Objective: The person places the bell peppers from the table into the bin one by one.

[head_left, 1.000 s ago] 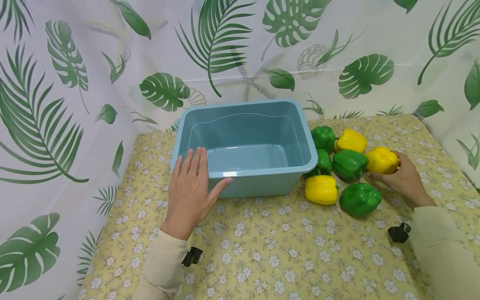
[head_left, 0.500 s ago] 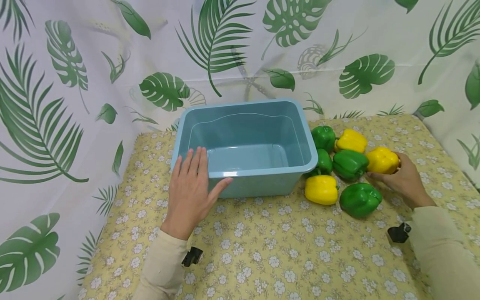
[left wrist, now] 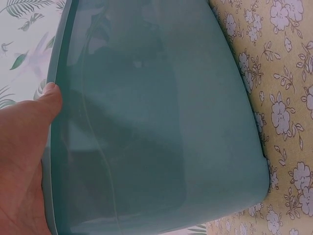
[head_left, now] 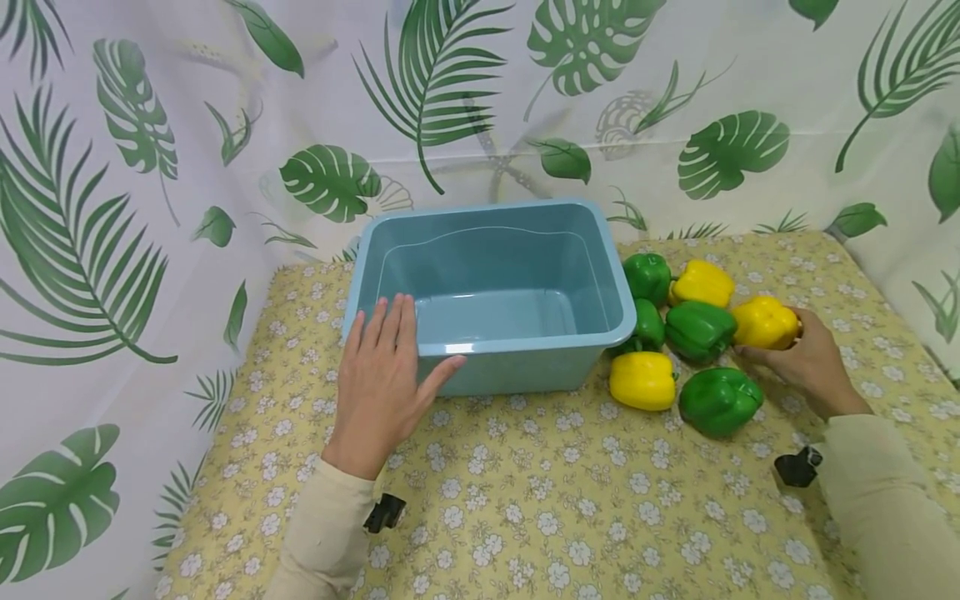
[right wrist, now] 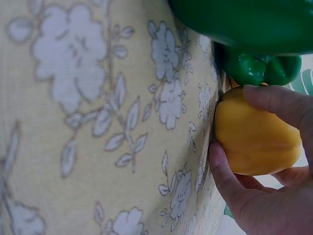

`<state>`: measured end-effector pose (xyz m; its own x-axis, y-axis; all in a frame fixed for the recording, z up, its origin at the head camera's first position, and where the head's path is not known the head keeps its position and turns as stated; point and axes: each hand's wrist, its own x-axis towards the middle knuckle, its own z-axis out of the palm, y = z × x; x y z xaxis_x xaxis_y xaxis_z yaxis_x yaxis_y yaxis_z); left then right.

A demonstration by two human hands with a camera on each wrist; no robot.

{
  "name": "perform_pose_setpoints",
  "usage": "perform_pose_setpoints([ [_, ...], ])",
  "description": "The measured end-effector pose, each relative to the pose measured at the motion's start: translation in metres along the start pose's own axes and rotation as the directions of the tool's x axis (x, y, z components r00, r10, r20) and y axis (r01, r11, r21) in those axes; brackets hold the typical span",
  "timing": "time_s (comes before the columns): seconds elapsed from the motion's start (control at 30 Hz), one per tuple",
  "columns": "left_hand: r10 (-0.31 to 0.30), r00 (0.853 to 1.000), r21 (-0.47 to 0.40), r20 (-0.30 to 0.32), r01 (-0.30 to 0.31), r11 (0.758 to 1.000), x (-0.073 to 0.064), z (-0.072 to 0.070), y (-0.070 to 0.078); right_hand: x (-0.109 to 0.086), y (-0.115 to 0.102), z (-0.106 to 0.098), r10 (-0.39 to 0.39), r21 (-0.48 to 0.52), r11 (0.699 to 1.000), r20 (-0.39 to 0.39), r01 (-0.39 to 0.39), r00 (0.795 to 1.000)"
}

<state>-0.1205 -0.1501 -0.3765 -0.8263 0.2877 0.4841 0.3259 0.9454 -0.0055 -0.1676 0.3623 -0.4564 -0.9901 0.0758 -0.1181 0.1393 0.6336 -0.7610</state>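
Head view: the right hand (head_left: 813,367), nearer, pinches the rightmost yellow pepper (head_left: 761,322) in its fingers, toward the bench (head_left: 525,500)'s right edge from the tub (head_left: 517,369); left hand (head_left: 380,387) fingers lie straight.

A rectangular blue plastic bin (head_left: 517,369), cropped in the left wrist view, seemingly part-hides a glossy green bell pepper (head_left: 650,321).

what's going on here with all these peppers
A person's right hand grips a yellow bell pepper, while the left hand lies over the near rim of a blue plastic tub. Four green bell peppers and two more yellow bell peppers sit right of the tub on a floral tablecloth. No pepper shows inside it.
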Motion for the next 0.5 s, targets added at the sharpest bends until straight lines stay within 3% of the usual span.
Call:
perform_pose_setpoints([
  [0.5,-0.004,1.000,-0.015,-0.012,0.004,1.000,0.0004,0.0005,0.0002,-0.0022,-0.0008,-0.0028,-0.004,-0.017,1.000,-0.013,0.004,1.000],
])
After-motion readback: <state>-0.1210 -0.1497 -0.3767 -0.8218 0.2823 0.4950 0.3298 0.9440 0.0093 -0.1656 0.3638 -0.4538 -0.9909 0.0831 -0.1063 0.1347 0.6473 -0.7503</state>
